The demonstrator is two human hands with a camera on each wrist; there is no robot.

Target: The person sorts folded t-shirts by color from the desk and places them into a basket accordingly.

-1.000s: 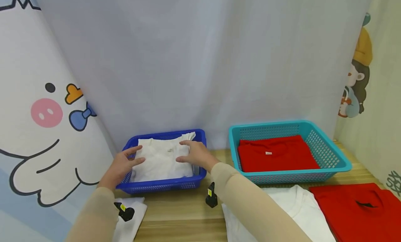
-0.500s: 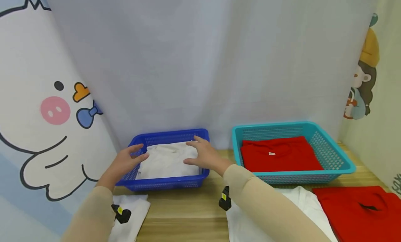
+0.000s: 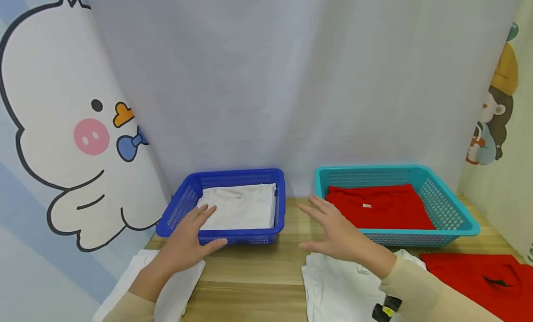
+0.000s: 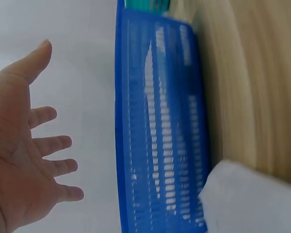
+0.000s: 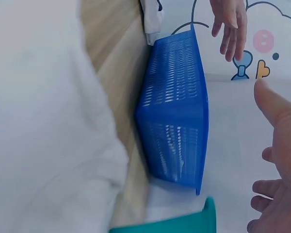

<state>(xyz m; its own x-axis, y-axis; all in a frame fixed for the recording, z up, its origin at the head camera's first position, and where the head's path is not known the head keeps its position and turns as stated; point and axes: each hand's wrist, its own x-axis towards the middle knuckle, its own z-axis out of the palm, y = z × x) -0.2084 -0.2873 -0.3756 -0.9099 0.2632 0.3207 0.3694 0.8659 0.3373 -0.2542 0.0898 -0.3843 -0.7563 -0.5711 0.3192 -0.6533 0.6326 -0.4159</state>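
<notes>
Folded white shirts (image 3: 241, 208) lie in the blue basket (image 3: 276, 174) at the back left. My left hand (image 3: 187, 243), fingers spread, is in the air at that basket's front left corner and holds nothing. In the left wrist view the left hand (image 4: 24, 150) shows its bare palm beside the basket's slotted side. My right hand (image 3: 337, 232) hovers, also spread and holding nothing, between the two baskets, over a folded white shirt (image 3: 341, 285). The right wrist view catches the right hand (image 5: 281, 165) at its right edge, apart from the blue basket (image 5: 172, 107).
A turquoise basket (image 3: 470, 227) at the back right holds a folded red shirt (image 3: 379, 208). Another red shirt (image 3: 479, 275) lies in front of it. More folded white cloth (image 3: 179, 289) is at the front left of the wooden table (image 3: 250, 285). A curtain (image 3: 270, 81) hangs behind.
Both hands have let go of the white shirt in the blue basket and drawn back toward me, moving apart. The shirt now lies flat inside. The head view has shifted slightly left.
</notes>
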